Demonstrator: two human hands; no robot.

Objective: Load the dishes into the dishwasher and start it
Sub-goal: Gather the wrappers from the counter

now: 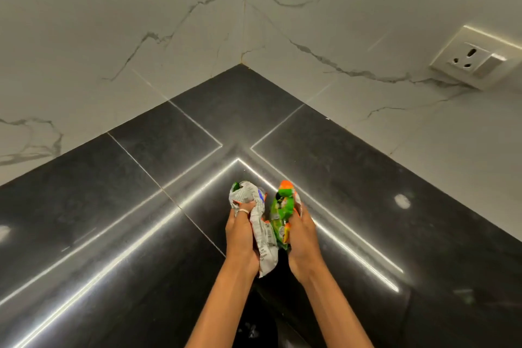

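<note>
Both hands meet over the dark, glossy desk (141,206), some way in front of its back corner, where the two white marbled walls (113,22) join. Between them they hold a crumpled packet (264,234).

The left hand (243,237) grips the part that shows the white printed side. Its fingers (240,215) are curled tight round the crushed top, and one of them wears a thin ring (243,210). The right hand (303,240) grips the green and orange part, with its fingers (298,213) closed round the far side of it. The two parts touch in the gap between the hands. I cannot tell whether they are still one piece or already torn apart, nor whether the packet rests on the desk or hangs just above it.

A pale smudge (402,201) lies on the desk towards its right edge. A white socket (470,58) sits on the right wall, well apart from the hands. Bright strips of light reflect off the desk around the hands.
</note>
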